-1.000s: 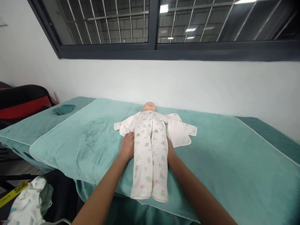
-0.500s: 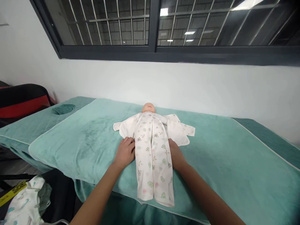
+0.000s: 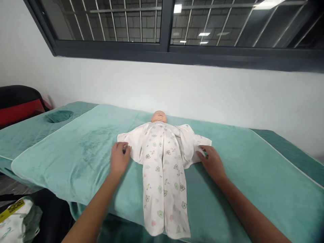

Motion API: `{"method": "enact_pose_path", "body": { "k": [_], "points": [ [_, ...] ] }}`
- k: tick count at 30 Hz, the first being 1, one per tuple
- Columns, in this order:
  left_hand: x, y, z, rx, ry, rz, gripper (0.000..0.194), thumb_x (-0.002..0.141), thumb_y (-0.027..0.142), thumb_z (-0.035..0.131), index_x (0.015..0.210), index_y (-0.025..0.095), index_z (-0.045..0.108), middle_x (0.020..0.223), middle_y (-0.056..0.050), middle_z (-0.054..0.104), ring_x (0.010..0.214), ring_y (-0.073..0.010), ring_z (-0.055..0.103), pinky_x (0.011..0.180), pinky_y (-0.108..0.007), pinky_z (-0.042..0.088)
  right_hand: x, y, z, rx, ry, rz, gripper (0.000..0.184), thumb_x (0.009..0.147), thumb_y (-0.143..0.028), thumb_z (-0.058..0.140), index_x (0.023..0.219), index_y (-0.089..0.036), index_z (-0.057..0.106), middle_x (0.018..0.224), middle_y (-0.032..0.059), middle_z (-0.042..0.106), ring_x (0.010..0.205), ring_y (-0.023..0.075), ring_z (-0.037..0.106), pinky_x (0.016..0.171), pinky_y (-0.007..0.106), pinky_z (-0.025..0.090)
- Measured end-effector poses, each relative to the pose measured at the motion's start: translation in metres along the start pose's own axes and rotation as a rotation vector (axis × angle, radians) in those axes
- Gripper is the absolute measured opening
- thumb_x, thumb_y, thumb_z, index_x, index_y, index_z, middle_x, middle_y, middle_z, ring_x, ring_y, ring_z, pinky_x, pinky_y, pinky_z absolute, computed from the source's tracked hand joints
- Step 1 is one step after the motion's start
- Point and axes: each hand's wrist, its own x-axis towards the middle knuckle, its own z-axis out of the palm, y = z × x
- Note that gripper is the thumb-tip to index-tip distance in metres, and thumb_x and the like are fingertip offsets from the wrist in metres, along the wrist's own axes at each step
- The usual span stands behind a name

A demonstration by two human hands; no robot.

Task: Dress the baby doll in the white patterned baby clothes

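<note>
A baby doll lies on its back, its bare head toward the wall. White baby pants with green, pink and bear prints hang straight down from its middle. Around its upper body spreads a white baby shirt, its sleeves out to both sides and its plain inner side showing in places. My left hand pinches the shirt's edge below the left sleeve. My right hand pinches the shirt's flap at the right, thumb and finger curled on a fold. The doll's limbs are hidden under the cloth.
The doll lies on a massage bed with a green plush cover, which has a face hole at the far left. Behind is a white wall below a dark window frame. A patterned cloth lies on a dark seat at lower left.
My hands have left the sides of the pants and moved outward and up to the shirt. Both shirt sides are now drawn outward; the right flap's fold has shifted.
</note>
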Motion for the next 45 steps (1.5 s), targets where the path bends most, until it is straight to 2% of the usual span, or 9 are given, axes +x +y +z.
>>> {"method": "enact_pose_path", "body": {
  "k": [8,14,18,23,27,32,35,40,45],
  "points": [
    [0.016,-0.002,0.009,0.151,-0.065,-0.242,0.05,0.089,0.051,0.046,0.124,0.016,0.055,0.106,-0.012,0.069,0.103,-0.0303,0.061,0.09,-0.043,0.044,0.055,0.0,-0.005,-0.125,-0.307,0.316,0.033,0.073,-0.049,0.062,0.063,-0.02,0.052,0.064,0.0014,0.055,0.061,0.017,0.05,0.057,0.028,0.032],
    [0.013,0.001,0.007,0.216,-0.123,-0.187,0.044,0.091,0.047,0.043,0.112,0.016,0.065,0.114,-0.015,0.069,0.108,-0.0336,0.062,0.095,-0.045,0.041,0.076,-0.051,-0.019,0.765,-0.412,0.385,0.034,0.076,-0.052,0.057,0.086,-0.02,0.06,0.08,0.0043,0.065,0.068,0.0195,0.06,0.063,0.03,0.045],
    [0.009,0.0,0.005,0.166,-0.109,-0.188,0.042,0.091,0.046,0.043,0.112,0.018,0.066,0.111,-0.013,0.071,0.102,-0.0319,0.064,0.09,-0.044,0.043,0.089,-0.116,-0.006,0.876,-0.342,0.217,0.035,0.081,-0.052,0.051,0.096,-0.021,0.057,0.092,0.0048,0.068,0.081,0.0221,0.064,0.068,0.031,0.049],
    [0.007,0.001,-0.001,-0.025,-0.197,-0.164,0.042,0.09,0.043,0.045,0.121,0.021,0.064,0.117,-0.008,0.069,0.097,-0.0274,0.064,0.09,-0.042,0.044,0.053,-0.171,0.018,0.282,-0.481,-0.288,0.007,0.084,-0.026,0.052,0.084,-0.021,0.057,0.129,0.0084,0.059,0.129,0.0294,0.046,0.098,0.044,0.042],
    [0.012,0.01,-0.009,-0.394,-0.266,-0.22,0.042,0.083,0.042,0.056,0.117,0.019,0.067,0.123,-0.008,0.067,0.109,-0.028,0.061,0.097,-0.04,0.043,0.004,-0.155,0.026,0.001,-0.213,-0.437,0.023,0.084,-0.017,0.051,0.106,-0.022,0.057,0.146,0.01,0.042,0.136,0.0306,0.035,0.105,0.049,0.036],
    [0.029,0.053,-0.024,-0.817,-0.196,-0.269,0.038,0.081,0.04,0.059,0.11,0.017,0.069,0.109,-0.008,0.071,0.104,-0.0267,0.062,0.09,-0.037,0.047,-0.026,-0.133,0.018,-0.061,-0.121,-0.26,0.013,0.093,-0.025,0.046,0.102,-0.023,0.055,0.108,0.0085,0.059,0.1,0.0251,0.055,0.081,0.039,0.046],
    [0.03,0.09,-0.027,-0.715,-0.195,-0.008,0.026,0.084,0.027,0.053,0.104,0.021,0.07,0.104,-0.005,0.068,0.099,-0.0215,0.06,0.089,-0.034,0.045,-0.028,-0.134,0.012,-0.004,-0.164,-0.275,0.02,0.098,-0.027,0.038,0.086,-0.023,0.053,0.089,0.0048,0.057,0.084,0.0196,0.055,0.071,0.032,0.044],
    [-0.005,0.118,-0.016,-0.331,-0.467,0.487,0.037,0.084,0.009,0.041,0.105,0.024,0.067,0.097,-0.006,0.061,0.093,-0.02,0.057,0.081,-0.033,0.045,-0.029,-0.13,0.005,0.088,-0.269,-0.401,0.021,0.097,-0.027,0.04,0.089,-0.022,0.059,0.086,0.0045,0.059,0.08,0.0179,0.055,0.07,0.03,0.042],
    [-0.025,0.103,-0.02,-0.516,-0.597,0.364,0.025,0.089,0.023,0.049,0.107,0.025,0.066,0.093,-0.005,0.063,0.088,-0.0194,0.057,0.083,-0.035,0.046,-0.016,-0.123,-0.002,0.276,-0.389,-0.305,0.031,0.096,-0.037,0.042,0.076,-0.021,0.061,0.075,0.0019,0.061,0.07,0.0163,0.055,0.065,0.028,0.04]
  ]
}}
